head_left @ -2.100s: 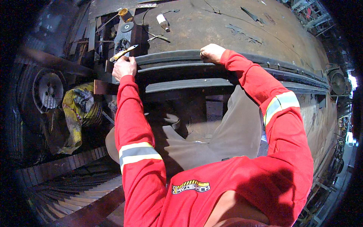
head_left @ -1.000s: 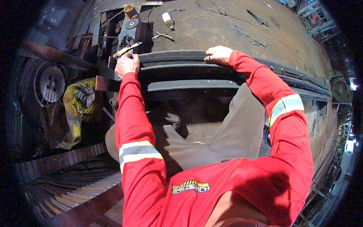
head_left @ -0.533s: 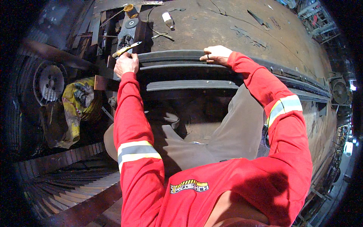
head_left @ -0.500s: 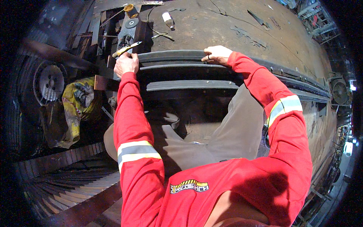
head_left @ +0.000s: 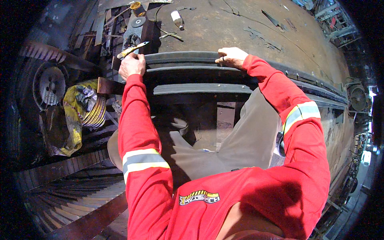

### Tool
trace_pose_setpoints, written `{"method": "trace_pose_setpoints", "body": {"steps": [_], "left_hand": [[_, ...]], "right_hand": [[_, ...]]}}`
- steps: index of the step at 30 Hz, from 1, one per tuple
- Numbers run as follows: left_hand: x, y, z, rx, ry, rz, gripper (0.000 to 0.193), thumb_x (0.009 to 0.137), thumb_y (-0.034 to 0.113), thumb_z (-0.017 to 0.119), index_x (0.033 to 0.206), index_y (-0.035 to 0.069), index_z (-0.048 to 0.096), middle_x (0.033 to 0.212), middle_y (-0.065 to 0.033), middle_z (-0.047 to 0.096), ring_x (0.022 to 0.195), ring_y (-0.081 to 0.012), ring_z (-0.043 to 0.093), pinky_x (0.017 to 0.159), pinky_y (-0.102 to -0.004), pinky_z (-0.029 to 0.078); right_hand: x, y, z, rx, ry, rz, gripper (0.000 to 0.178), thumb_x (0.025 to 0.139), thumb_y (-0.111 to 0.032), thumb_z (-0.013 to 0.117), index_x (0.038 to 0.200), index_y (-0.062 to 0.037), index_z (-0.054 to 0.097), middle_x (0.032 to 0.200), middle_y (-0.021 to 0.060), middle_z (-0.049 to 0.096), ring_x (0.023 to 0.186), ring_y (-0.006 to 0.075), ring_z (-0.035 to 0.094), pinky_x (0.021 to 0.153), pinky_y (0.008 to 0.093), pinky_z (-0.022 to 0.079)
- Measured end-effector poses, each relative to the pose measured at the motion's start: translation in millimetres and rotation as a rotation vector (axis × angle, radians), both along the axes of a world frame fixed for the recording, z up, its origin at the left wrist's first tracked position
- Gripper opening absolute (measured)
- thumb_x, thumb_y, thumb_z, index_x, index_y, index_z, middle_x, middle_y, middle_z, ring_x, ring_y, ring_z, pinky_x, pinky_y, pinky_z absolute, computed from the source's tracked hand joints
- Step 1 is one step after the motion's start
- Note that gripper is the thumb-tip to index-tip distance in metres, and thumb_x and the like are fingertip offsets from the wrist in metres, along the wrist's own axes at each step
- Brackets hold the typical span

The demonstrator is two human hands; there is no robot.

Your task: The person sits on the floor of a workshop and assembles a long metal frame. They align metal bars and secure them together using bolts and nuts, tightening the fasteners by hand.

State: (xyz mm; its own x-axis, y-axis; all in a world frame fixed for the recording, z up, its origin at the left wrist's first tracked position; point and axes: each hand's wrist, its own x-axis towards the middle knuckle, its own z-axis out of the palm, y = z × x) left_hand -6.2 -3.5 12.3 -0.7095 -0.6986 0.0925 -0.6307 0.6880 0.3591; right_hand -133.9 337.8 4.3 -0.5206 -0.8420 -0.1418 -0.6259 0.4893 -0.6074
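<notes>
While the left hand (head_left: 132,65) pinched a slim yellow-handled blade (head_left: 132,49) at the near end of a long, dark, ribbed rubber strip (head_left: 182,58) on the rusty steel tabletop (head_left: 240,32), the right hand (head_left: 231,57) pressed curled fingers on that strip farther along, evidently mid-trimming, next needing a steady cut.

A long metal rail (head_left: 188,58) runs across the near edge of the desk (head_left: 240,32). The left hand (head_left: 132,65) sits at the rail's left end with a small blade (head_left: 132,49) in its grip; the right hand (head_left: 231,57) rests on the rail further right. Behind the rail lie a small bottle (head_left: 176,17) and, to its left, a round tin (head_left: 137,7). A wheel (head_left: 50,85) stands far left, below desk level.
</notes>
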Motion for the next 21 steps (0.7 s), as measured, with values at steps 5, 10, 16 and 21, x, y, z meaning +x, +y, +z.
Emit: {"method": "trace_pose_setpoints", "body": {"steps": [5,10,16,21], "left_hand": [[-4.7,2.9,-0.1,0.001,0.009,-0.019,0.032,0.071,0.04,0.053,0.087,0.017,0.068,0.084,-0.0117,0.065,0.08,-0.0288,0.062,0.073,-0.039,0.048],[-3.3,0.8,-2.1,-0.038,0.005,-0.022,0.032,0.071,0.04,0.053,0.088,0.016,0.068,0.084,-0.0119,0.065,0.081,-0.029,0.062,0.073,-0.0395,0.048],[-3.3,-1.4,-3.5,-0.03,-0.002,-0.011,0.033,0.071,0.04,0.053,0.088,0.016,0.068,0.085,-0.0122,0.065,0.082,-0.0295,0.062,0.074,-0.0391,0.048],[-6.2,2.7,-2.5,-0.022,0.0,-0.021,0.033,0.071,0.04,0.054,0.088,0.016,0.068,0.086,-0.0122,0.065,0.082,-0.0289,0.062,0.074,-0.0384,0.048]], "right_hand": [[-12.8,21.5,-22.6,-0.056,0.553,0.226,0.019,0.073,-0.017,0.062,0.077,-0.0028,0.05,0.072,0.0147,0.047,0.073,0.0298,0.052,0.059,0.0374,0.043],[-5.1,4.3,-7.1,0.02,0.141,0.117,0.027,0.079,-0.027,0.056,0.083,-0.002,0.047,0.078,0.0165,0.05,0.075,0.032,0.053,0.067,0.0354,0.043],[-5.3,4.2,-3.8,0.084,0.466,0.262,0.029,0.08,-0.029,0.054,0.082,-0.0017,0.045,0.077,0.0149,0.049,0.078,0.0314,0.053,0.068,0.0354,0.042],[-10.5,8.8,-14.9,-0.064,0.256,0.2,0.024,0.079,-0.025,0.056,0.078,-0.0025,0.048,0.077,0.0137,0.049,0.076,0.0326,0.053,0.063,0.0367,0.044]]}}
